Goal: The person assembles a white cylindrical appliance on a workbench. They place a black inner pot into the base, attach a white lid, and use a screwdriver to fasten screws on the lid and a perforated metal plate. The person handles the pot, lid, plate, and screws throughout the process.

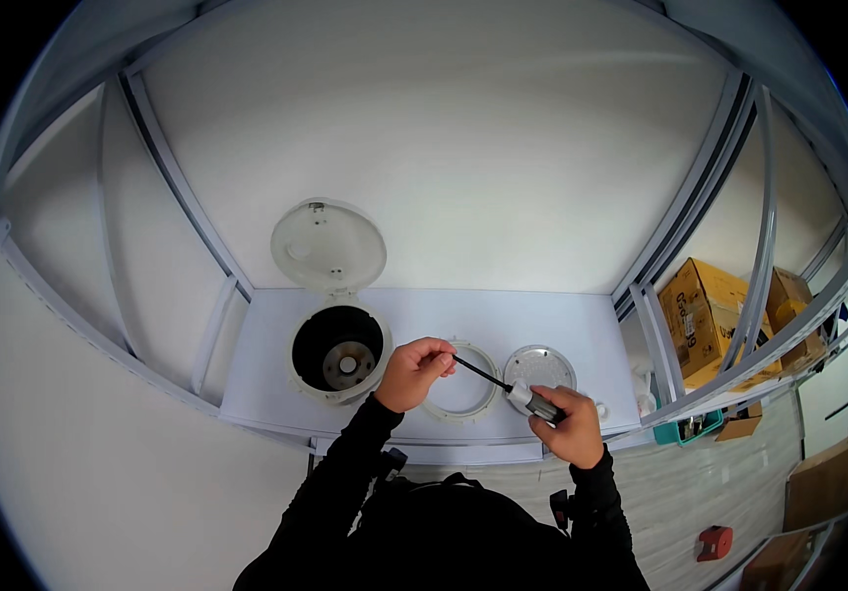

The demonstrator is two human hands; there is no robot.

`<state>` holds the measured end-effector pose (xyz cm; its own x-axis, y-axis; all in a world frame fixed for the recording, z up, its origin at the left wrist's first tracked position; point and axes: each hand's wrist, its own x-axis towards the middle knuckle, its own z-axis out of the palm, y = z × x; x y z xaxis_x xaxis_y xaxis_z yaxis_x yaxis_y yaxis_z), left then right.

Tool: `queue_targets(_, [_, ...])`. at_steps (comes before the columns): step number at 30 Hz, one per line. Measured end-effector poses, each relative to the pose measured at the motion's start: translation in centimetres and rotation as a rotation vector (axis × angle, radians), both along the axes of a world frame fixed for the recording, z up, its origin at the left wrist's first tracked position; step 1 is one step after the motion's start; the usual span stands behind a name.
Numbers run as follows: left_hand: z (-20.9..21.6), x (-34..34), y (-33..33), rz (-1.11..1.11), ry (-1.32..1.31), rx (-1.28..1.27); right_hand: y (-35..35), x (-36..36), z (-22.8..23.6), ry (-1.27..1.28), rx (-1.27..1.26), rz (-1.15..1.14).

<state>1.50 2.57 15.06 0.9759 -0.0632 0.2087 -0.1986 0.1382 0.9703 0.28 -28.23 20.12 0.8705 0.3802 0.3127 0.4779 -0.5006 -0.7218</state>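
A person in black sleeves brings both hands together over a pale, smooth-topped workbench (257, 379), seen from where I stand in the room. The right hand (572, 428) is closed around the handle of a screwdriver with a thin black shaft and a grey-and-black grip (522, 396), which slants up and to the left in the air above the bench's front half. At its far end, the left hand (412, 376) is nearly closed, fingers curled, thumb and forefinger pinched at the shaft's tip; whether a small part sits between them, I cannot tell.

Beneath the shaft lies a white plastic ring with an open centre (463, 415). Just to its right is a round, silvery plate with small holes (545, 362), partly behind the tool, and a small round white piece (601, 410) is near the right hand. To the left of the left hand stands a white, round cooker body with a dark interior (309, 387), its oval off-white lid (328, 246) raised at the back.

Off to the right, beyond the grey metal frame (662, 340), are a yellow cardboard box with black printing (702, 320) and a teal bin (667, 433); a red object (715, 543) sits on the floor.
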Motion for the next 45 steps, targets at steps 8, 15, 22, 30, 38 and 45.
queue_targets(8, [1.9, -0.6, 1.0, -0.094, -0.006, 0.200, -0.4, 0.2, 0.8, 0.054, 0.059, 0.082])
queue_targets(15, [1.3, -0.1, 0.9, -0.025, -0.128, -0.001, 1.2, -0.2, 0.1, 0.417, 0.334, 0.216])
queue_targets(22, [1.3, 0.6, 2.4, 0.070, -0.132, -0.220, 4.6, -0.4, 0.8, 0.424, 0.387, 0.286])
queue_targets(30, [2.2, 1.6, 7.4, 0.174, -0.114, -0.319, 12.5, -0.5, 2.6, 0.064, 0.262, 0.275])
queue_targets(38, [3.3, 1.9, 14.3, 0.001, 0.002, -0.177, 23.3, -0.5, 4.3, -0.172, 0.247, -0.052])
queue_targets(45, [3.8, 3.7, 18.7, -0.132, -0.073, -0.189, 30.8, -1.0, 5.5, -0.360, 0.168, -0.203])
